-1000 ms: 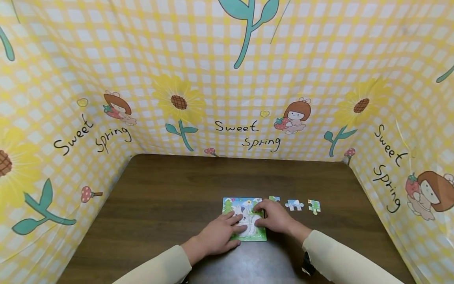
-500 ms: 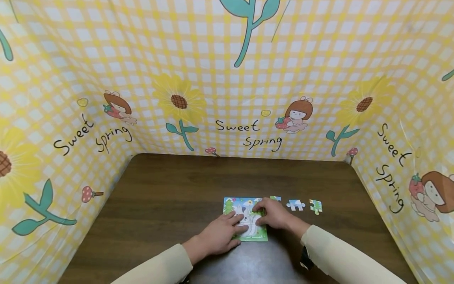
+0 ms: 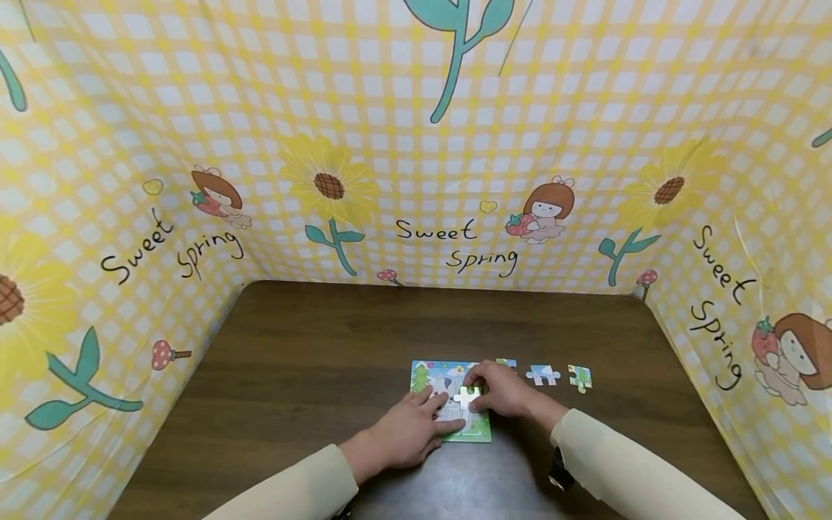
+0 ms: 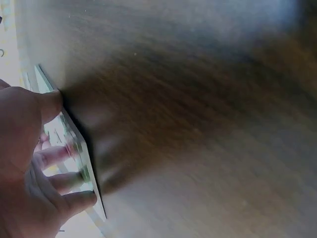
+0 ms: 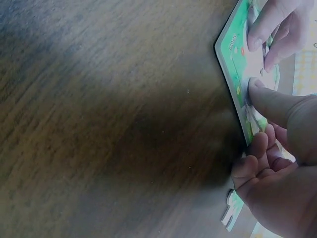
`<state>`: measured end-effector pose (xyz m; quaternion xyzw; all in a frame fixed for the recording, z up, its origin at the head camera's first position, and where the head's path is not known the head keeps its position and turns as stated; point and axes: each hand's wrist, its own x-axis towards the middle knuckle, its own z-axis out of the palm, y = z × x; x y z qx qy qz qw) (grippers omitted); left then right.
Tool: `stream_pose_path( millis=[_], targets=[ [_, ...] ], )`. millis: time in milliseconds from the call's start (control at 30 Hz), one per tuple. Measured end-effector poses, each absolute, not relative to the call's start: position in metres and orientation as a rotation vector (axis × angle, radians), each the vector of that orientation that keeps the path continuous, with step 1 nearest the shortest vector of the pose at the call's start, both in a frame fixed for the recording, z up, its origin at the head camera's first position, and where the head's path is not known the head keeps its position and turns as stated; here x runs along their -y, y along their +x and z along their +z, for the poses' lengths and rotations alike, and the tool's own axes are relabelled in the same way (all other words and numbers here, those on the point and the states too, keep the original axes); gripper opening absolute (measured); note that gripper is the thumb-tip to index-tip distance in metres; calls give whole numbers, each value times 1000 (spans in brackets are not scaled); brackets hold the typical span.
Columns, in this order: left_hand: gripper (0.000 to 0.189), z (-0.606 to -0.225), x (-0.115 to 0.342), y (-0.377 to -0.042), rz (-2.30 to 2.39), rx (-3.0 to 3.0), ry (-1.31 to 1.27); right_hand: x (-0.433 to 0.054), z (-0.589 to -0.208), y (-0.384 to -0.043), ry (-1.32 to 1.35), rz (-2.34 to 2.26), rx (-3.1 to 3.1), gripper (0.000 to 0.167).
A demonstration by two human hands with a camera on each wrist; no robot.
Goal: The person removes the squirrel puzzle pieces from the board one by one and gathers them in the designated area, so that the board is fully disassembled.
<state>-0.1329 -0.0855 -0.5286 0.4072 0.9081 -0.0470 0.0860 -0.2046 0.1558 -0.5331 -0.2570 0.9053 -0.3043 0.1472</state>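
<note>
Probably light, stiff and kinda slick, so best edge-held, the pale knobbed puzzle piece (image 3: 465,398) over the green-and-blue square puzzle board (image 3: 482,435) is pinched by the right hand (image 3: 505,391), left hand's (image 3: 401,431) fingers spread.

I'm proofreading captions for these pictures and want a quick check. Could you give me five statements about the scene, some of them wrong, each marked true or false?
1. The left hand has its fingers on the puzzle board. True.
2. In the head view, the loose pieces lie to the left of the board. False: the loose pieces lie to its right.
3. The right hand has its thumb and fingers at a pale puzzle piece. True.
4. The tabletop is white. False: the tabletop is dark brown with a wood grain.
5. The cloth behind the table is plain blue. False: the cloth is yellow-and-white checked, with printed flowers.
</note>
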Motion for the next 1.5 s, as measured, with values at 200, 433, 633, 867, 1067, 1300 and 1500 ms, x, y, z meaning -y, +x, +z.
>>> stream_pose_path(
  millis=[200,433,633,867,1067,1300,1500],
  targets=[
    [51,-527,86,-131,-119,-2698,1201,-162,-532,-203,-777,-958,-2580,15],
    [52,-526,86,-130,-66,-2678,1139,-166,-527,-203,-732,-1023,-2584,13],
    [52,-525,84,-132,-77,-2675,1131,-168,-524,-203,-685,-987,-2588,12],
    [51,-525,85,-132,-74,-2676,1143,-172,-524,-199,-595,-1109,-2543,7],
    [51,-527,83,-132,-70,-2677,1147,-171,-526,-194,-492,-1298,-2453,9],
    [50,-527,82,-132,-151,-2676,1196,-169,-528,-190,-427,-1283,-2485,5],
    [50,-527,84,-131,-173,-2688,1226,-169,-529,-190,-463,-1185,-2582,4]
  ],
)
